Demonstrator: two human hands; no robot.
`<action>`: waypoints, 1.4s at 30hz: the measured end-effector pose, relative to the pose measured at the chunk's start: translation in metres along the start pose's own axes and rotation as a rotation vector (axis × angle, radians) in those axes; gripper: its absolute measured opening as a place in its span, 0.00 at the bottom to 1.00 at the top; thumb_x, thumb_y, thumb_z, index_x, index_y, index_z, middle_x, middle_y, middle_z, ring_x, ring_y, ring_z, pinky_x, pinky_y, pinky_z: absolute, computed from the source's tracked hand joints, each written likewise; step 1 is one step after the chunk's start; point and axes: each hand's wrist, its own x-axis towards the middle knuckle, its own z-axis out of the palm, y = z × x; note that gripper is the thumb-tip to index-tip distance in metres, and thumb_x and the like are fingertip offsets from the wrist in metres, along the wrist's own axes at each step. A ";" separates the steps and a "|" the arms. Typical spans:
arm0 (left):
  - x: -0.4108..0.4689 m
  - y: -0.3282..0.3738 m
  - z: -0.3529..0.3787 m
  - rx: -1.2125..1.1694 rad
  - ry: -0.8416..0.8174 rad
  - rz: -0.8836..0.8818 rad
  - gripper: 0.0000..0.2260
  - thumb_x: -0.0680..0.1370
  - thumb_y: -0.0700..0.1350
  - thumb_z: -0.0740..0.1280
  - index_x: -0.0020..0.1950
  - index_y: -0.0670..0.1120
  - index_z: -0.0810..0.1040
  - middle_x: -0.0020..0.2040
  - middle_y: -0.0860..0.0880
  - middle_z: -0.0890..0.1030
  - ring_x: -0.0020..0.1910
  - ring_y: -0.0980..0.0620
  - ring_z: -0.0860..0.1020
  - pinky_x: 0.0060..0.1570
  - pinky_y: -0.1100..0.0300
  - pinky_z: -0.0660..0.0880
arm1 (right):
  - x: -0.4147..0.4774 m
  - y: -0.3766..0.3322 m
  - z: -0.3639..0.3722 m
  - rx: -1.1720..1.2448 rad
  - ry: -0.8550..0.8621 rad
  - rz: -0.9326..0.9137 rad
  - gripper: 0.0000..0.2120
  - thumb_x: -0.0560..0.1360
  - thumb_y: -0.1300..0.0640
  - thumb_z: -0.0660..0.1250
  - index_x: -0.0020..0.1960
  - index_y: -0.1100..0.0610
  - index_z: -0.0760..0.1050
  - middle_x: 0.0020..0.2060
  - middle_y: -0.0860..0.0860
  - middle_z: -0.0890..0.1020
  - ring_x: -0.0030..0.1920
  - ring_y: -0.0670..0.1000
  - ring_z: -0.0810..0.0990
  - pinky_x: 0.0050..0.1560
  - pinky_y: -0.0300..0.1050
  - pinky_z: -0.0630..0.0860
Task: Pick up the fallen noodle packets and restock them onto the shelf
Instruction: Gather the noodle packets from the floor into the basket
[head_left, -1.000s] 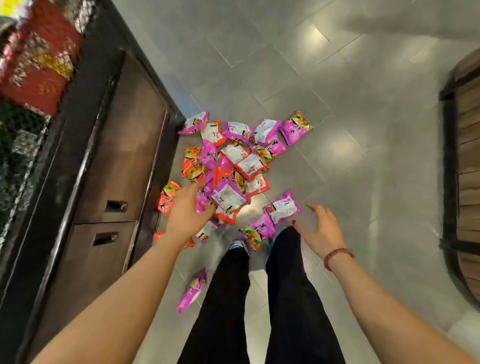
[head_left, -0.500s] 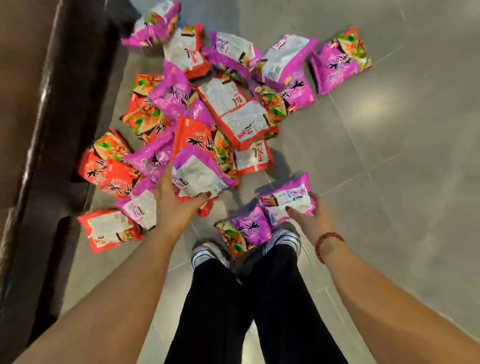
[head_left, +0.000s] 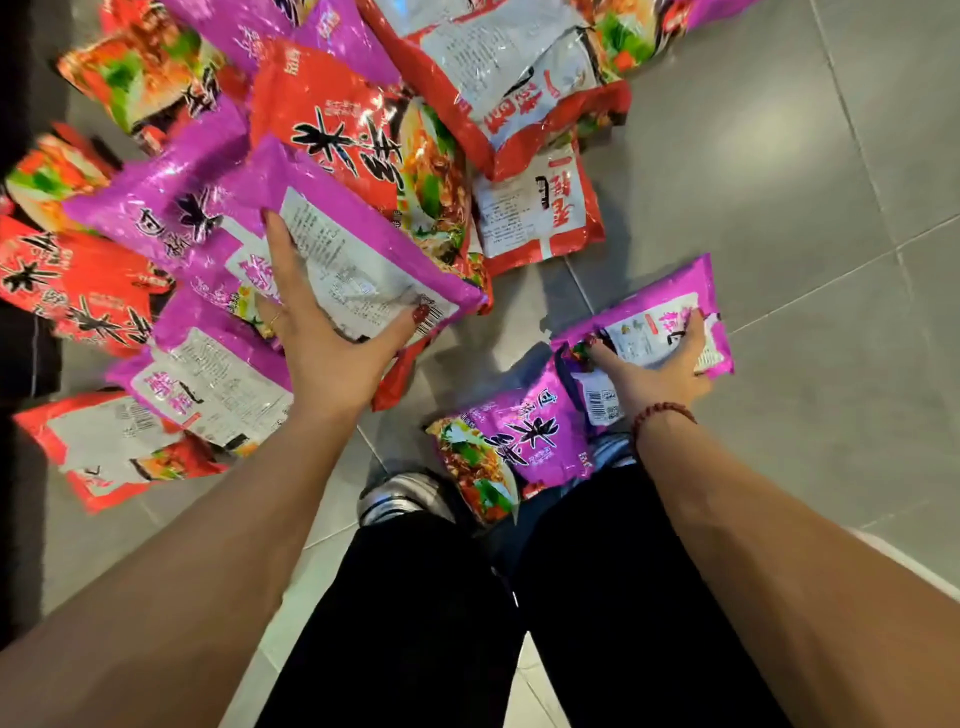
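Note:
Several red and purple noodle packets lie heaped on the grey tile floor (head_left: 779, 182). My left hand (head_left: 322, 343) lies palm down on a purple packet with a white back (head_left: 363, 249) on top of the heap, thumb at its near edge and fingers curled round its left side. My right hand (head_left: 654, 369) grips a second purple packet (head_left: 670, 306) that lies apart on the floor, thumb at its left end and fingers over its far side. A third purple packet (head_left: 524, 441) rests against my shoes. The shelf itself is out of view.
A dark cabinet base (head_left: 21, 353) runs along the left edge, with red packets (head_left: 78, 280) lying against it. My black-trousered legs (head_left: 415, 623) and shoes (head_left: 395, 493) stand just below the heap. Bare tile extends to the right.
The view has dropped much closer to the floor. My left hand has settled onto the white-backed purple packet, and my right hand has closed round the separate purple packet.

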 end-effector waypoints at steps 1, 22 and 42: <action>0.000 0.000 0.000 0.011 0.006 -0.002 0.52 0.68 0.49 0.79 0.80 0.50 0.46 0.71 0.70 0.54 0.76 0.46 0.54 0.75 0.40 0.45 | -0.002 -0.001 0.003 0.014 0.033 -0.003 0.51 0.62 0.50 0.81 0.75 0.37 0.53 0.69 0.59 0.59 0.67 0.62 0.66 0.64 0.54 0.67; -0.068 0.163 -0.198 -0.644 -0.096 -0.301 0.42 0.59 0.37 0.82 0.67 0.54 0.68 0.67 0.42 0.74 0.63 0.43 0.77 0.57 0.44 0.78 | -0.239 -0.160 -0.139 0.226 -0.632 -0.337 0.40 0.58 0.64 0.78 0.68 0.51 0.69 0.59 0.55 0.80 0.57 0.56 0.81 0.58 0.58 0.78; -0.304 0.328 -0.474 -0.754 0.287 -0.197 0.44 0.57 0.41 0.83 0.69 0.59 0.69 0.65 0.53 0.74 0.60 0.53 0.77 0.48 0.58 0.80 | -0.533 -0.217 -0.297 0.008 -1.168 -0.544 0.51 0.45 0.48 0.86 0.66 0.43 0.70 0.63 0.55 0.76 0.61 0.58 0.79 0.61 0.60 0.76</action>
